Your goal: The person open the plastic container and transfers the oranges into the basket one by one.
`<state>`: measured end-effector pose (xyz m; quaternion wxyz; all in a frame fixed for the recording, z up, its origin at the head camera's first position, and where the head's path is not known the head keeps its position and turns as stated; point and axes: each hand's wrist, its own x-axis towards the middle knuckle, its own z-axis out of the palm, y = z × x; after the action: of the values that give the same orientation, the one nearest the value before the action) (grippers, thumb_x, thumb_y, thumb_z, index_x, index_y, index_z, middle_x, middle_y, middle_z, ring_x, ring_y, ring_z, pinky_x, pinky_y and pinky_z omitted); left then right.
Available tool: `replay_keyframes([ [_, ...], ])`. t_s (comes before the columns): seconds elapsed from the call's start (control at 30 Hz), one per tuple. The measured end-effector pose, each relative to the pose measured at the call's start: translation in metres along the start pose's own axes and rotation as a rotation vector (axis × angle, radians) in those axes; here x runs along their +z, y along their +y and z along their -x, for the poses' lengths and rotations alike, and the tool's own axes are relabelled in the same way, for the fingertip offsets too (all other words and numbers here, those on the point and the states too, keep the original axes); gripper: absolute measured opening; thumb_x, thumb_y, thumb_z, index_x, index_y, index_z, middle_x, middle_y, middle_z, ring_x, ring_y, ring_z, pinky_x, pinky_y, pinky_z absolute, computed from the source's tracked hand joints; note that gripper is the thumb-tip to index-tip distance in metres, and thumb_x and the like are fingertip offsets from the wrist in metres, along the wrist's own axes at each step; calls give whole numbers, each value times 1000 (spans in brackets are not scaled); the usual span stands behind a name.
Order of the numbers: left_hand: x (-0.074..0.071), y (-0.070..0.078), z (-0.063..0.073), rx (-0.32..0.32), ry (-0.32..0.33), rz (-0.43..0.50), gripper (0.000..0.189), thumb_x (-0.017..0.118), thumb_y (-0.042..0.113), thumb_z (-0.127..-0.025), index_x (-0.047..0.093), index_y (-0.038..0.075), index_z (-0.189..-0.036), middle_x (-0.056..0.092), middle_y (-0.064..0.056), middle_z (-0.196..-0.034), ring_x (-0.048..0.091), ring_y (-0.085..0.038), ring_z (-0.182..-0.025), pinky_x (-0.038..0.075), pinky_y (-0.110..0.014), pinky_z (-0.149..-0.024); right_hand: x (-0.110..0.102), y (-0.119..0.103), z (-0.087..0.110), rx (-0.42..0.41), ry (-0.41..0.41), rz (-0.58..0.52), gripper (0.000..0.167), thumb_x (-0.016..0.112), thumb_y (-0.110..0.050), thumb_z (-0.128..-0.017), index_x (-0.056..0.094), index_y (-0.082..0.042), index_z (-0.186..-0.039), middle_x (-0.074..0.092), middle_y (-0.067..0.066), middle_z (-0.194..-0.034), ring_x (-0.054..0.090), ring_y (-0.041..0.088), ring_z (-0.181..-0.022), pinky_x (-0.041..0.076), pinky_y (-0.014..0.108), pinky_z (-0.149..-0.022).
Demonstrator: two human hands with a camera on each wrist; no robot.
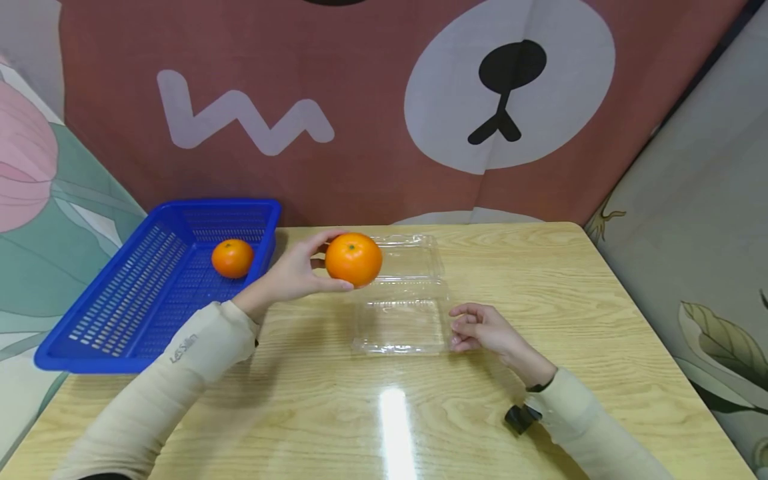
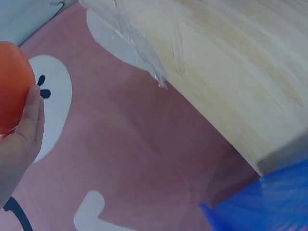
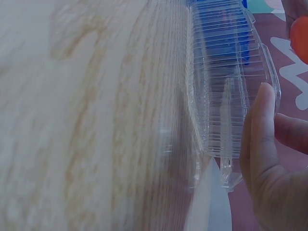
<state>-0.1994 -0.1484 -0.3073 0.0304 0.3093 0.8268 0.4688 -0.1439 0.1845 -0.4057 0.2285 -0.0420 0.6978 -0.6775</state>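
Observation:
My left hand (image 1: 300,268) grips a round orange (image 1: 354,259) between thumb and fingers, held up in front of the clear plastic clamshell box (image 1: 401,320). In the left wrist view the orange (image 2: 13,86) is cut off at the left edge, fingers along its side. The box lies unfolded on the table, lid (image 1: 408,259) toward the back wall. At its right edge my right hand (image 1: 486,330) pinches the rim. The right wrist view shows the fingers (image 3: 262,139) at the box's ribbed side wall (image 3: 228,82). A second orange (image 1: 233,259) sits inside the blue basket (image 1: 153,365).
The blue basket stands at the table's left, its right rim close to my left forearm. A cloth with a bear print (image 1: 372,180) hangs behind the back edge of the wooden table (image 1: 540,280). A black wrist-camera piece (image 1: 521,420) is by my right cuff.

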Motion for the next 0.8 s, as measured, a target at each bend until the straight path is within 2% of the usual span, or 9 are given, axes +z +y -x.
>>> replay_keyframes([
  [0.17, -14, 1, 3, -36, 32, -41, 74, 80, 13, -68, 42, 4, -131, 50, -12, -123, 52, -25, -105, 50, -37, -84, 0, 0, 0, 2, -6, 0, 42, 48, 3, -91, 29, 21, -124, 59, 6, -75, 62, 13, -65, 54, 27, -64],
  [0.53, -39, 10, 7, -99, 101, -54, 74, 80, 15, -69, 42, 6, -132, 49, -9, -125, 51, -22, -107, 49, -35, -85, 0, -1, 0, 8, 3, 4, 41, 48, 3, -91, 30, 20, -124, 59, 6, -75, 62, 14, -66, 54, 27, -64],
  [0.8, -58, 10, 12, -156, 151, -122, 73, 79, 19, -71, 41, 9, -133, 49, -10, -124, 50, -24, -107, 48, -40, -86, 0, 0, 0, 14, 13, 3, 40, 47, 4, -91, 31, 20, -123, 59, 6, -75, 62, 14, -66, 54, 26, -63],
])
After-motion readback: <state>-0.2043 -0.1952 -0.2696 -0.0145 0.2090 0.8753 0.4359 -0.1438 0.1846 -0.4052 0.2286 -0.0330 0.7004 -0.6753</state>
